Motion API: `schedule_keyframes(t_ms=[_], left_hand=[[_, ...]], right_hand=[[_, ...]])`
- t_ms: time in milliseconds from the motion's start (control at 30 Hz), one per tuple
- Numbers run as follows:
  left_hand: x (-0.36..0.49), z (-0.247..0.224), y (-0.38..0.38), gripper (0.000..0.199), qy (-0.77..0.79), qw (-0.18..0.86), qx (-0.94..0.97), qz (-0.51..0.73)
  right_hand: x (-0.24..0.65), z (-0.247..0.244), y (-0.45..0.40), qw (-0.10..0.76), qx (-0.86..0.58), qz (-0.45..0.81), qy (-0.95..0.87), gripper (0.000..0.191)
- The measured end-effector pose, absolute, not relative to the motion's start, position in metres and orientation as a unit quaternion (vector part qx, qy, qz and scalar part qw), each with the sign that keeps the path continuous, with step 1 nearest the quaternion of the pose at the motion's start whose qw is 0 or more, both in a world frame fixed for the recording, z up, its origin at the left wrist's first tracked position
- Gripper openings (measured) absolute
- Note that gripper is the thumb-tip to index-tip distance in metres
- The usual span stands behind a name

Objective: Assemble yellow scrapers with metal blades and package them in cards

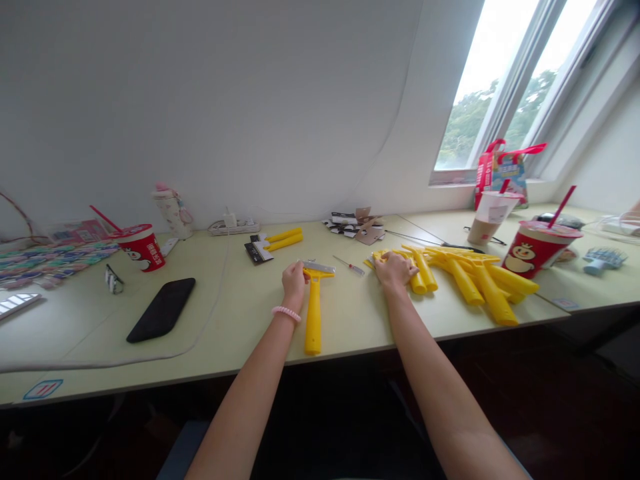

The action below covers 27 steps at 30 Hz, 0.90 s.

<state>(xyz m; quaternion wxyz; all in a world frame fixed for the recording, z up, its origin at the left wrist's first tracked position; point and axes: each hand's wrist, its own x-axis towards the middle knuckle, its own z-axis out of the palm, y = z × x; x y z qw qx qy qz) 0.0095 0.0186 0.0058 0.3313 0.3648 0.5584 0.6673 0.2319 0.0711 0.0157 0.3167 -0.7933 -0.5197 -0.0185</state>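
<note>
While the left hand grips the metal-edged head of a yellow-handled scraper on the table, a small screwdriver lies just beside it, and the right hand rests open, palm-down, on a heap of yellow plastic handles.

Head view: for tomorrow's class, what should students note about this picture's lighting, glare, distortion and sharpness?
In the head view, the window is blown out to white; in the head view, the desk's front edge bows from wide-angle distortion; in the head view, the left hand and right hand look free of motion blur.
</note>
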Motion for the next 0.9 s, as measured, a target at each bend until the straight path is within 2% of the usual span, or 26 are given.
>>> schedule_keyframes(t_ms=[233,400,567,700,800,900], left_hand=[[0.01,0.006,0.018,0.022,0.556,0.337,0.365,0.666],[0.011,0.008,0.018,0.022,0.551,0.336,0.361,0.673],[0.011,0.008,0.018,0.023,0.551,0.338,0.36,0.673],[0.01,0.008,0.018,0.023,0.553,0.339,0.361,0.67],[0.01,0.007,0.018,0.022,0.554,0.339,0.362,0.669],[0.01,0.006,0.019,0.023,0.554,0.337,0.365,0.669]], right_hand=[[0.234,0.013,0.074,0.26,-0.817,-0.041,-0.513,0.034],[0.234,0.014,0.074,0.284,-0.807,-0.03,-0.516,0.03],[0.234,0.015,0.071,0.352,-0.779,-0.028,-0.517,0.03],[0.235,0.018,0.069,0.449,-0.74,-0.033,-0.499,0.033],[0.233,0.022,0.068,0.537,-0.693,0.029,-0.479,0.035],[0.229,0.026,0.066,0.579,-0.643,0.125,-0.485,0.03]])
